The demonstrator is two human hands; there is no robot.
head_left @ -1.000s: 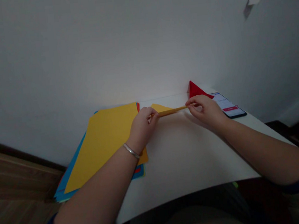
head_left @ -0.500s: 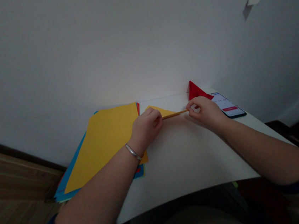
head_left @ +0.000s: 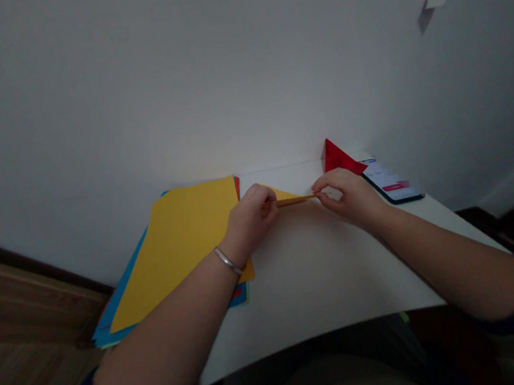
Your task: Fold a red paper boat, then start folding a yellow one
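Note:
Between my two hands stretches a folded piece of yellow paper, its thin folded edge toward me and a pointed flap showing behind. My left hand, with a silver bracelet on the wrist, is closed on its left end and hides part of it. The thumb and fingertips of my right hand pinch its right tip. Just behind my right hand stands a red folded paper shape with a pointed top, against the wall.
A stack of coloured sheets lies left on the white table, with a yellow sheet on top and blue sheets under it. A phone with a lit screen lies at the right. The wall rises behind the table.
My right hand has shifted slightly left and down along the yellow paper's edge, still pinching. My left hand has barely moved. More of the phone's left side shows.

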